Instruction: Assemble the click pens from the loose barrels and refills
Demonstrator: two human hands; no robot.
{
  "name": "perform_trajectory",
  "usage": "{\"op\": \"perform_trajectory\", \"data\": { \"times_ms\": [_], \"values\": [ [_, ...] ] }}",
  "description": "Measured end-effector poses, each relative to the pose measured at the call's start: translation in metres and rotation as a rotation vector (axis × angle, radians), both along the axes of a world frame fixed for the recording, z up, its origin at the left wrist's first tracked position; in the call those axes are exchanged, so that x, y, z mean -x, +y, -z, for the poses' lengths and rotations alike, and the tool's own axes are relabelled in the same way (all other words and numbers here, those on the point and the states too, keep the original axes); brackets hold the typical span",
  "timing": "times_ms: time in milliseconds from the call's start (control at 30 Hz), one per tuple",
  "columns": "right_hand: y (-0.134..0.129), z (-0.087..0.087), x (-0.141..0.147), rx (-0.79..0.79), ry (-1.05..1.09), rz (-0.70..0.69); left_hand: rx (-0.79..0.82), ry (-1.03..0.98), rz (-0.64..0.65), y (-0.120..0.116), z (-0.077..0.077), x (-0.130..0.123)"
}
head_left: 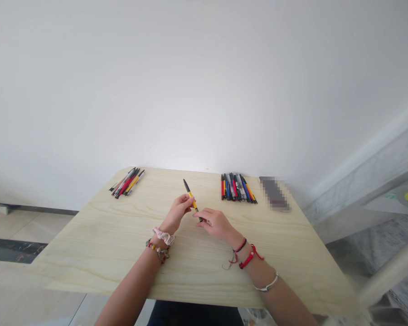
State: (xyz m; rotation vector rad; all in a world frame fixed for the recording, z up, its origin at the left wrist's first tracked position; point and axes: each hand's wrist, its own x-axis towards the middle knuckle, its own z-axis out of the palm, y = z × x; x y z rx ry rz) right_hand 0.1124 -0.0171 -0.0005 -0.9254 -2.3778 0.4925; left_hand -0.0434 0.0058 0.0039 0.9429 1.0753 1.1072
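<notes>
A yellow pen [191, 196] with black ends is held tilted above the middle of the table, its black upper end pointing up and left. My left hand [181, 209] pinches its yellow barrel between thumb and fingers. At the pen's lower black end, the fingers of my right hand [215, 222] are closed on it. Several pens in red, yellow, blue, clear and black lie side by side in a row [234, 187] at the back right. A smaller, looser bunch of pens [126, 182] rests at the back left.
The light wooden table [105, 253] stands against a white wall [190, 90]. A dark flat object [274, 194], blurred by pixels, lies at the back right edge. On the right, beyond the table, is a pale railing [391, 276].
</notes>
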Motion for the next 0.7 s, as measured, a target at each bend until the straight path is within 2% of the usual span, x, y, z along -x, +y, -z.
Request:
{"op": "perform_trajectory", "data": {
  "times_ms": [133,300,433,533,633,700],
  "values": [
    [0.001,-0.004,-0.001,0.115,0.109,0.009,0.026,-0.012,-0.027,0.001,0.000,0.002],
    [0.003,-0.002,0.000,0.174,0.178,0.277,0.001,0.040,-0.058,0.001,0.000,-0.002],
    [0.004,-0.003,0.000,0.055,0.014,0.433,-0.032,0.137,0.015,-0.002,0.000,-0.008],
    [0.004,-0.008,-0.003,-0.055,-0.100,0.436,-0.074,0.189,0.057,-0.006,-0.003,-0.012],
    [0.012,-0.017,-0.014,-0.125,-0.098,0.445,-0.118,0.203,0.054,-0.007,-0.006,-0.011],
    [0.022,-0.026,-0.029,-0.149,-0.035,0.561,-0.133,0.214,0.013,-0.005,-0.007,-0.007]
  ]
}}
